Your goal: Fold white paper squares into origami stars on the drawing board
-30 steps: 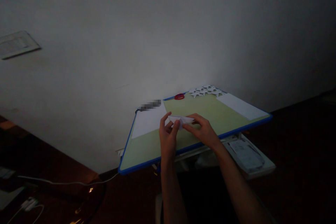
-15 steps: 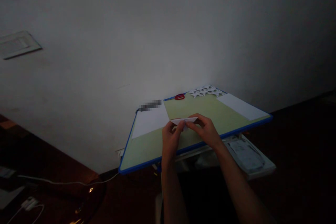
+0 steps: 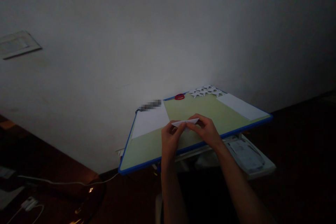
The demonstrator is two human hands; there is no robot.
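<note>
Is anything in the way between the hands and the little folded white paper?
Nothing visible is. The left hand and right hand already hold the folded paper. The red scissors lie beyond them, not between.

Dim, grainy light
The wall (image 3: 162,35) is brightest mid-scene; the floor (image 3: 296,154) at right sinks into near-black shadow.

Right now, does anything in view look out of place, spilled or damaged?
No spill or damage shows. The one oddity is a pixelated patch by the far left corner of the table, hiding whatever is there. The folded paper between left hand and right hand shows nothing amiss.
</note>
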